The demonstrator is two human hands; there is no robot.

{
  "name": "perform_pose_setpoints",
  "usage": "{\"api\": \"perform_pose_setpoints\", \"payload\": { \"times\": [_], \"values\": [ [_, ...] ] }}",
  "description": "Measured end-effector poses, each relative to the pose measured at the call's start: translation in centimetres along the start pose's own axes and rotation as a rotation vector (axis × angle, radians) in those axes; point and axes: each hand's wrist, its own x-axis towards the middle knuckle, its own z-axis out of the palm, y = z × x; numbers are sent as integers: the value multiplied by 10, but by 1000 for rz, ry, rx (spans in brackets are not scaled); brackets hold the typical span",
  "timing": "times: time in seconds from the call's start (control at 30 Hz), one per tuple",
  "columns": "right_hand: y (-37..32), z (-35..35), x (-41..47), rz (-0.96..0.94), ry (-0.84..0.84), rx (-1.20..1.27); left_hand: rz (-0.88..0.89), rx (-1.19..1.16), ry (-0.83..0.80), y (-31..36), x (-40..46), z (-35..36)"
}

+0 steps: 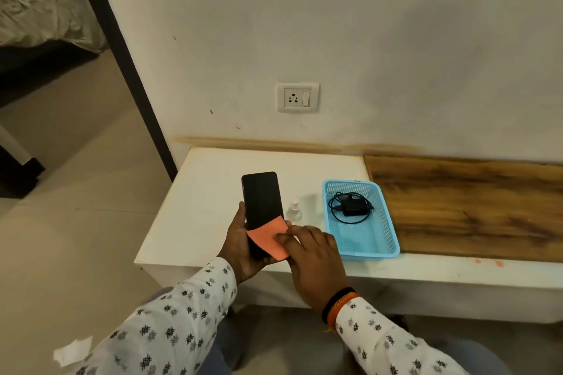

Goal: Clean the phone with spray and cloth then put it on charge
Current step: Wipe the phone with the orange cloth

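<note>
Patterned sleeves fill the foreground, both forearms reaching forward over a low white surface [195, 192]. Left hand [240, 240] holds the phone [262, 201] upright above the surface, dark screen toward the camera, fingers curled round its lower edge, thumb along the left side. Right hand [313, 256] presses an orange cloth [269, 236] against the lower part of the screen, fingers extended and flat on the cloth.

Risks, as judged: the grip sits low on the phone, so a hard wipe upward could lever it out of the hand. The cloth is pinned only by fingertip pressure and could slide off.

Small spray bottle [295, 208] stands just behind the phone. Charger with cable [350, 207] lies coiled in a blue basket [387, 222]; wall socket [298, 97] above, nothing plugged in.
</note>
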Motion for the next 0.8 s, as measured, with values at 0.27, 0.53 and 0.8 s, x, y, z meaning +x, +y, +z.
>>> {"api": "perform_pose_setpoints", "payload": {
  "times": [0.27,0.53,0.8],
  "values": [
    [-1,29,-17,670,15,706,-16,-16,26,-1,5,-34],
    [17,43,-17,973,-115,743,-37,-39,84,-2,9,-51],
    [18,58,-12,1086,-219,759,-44,-57,103,-3,10,-52]
  ]
}}
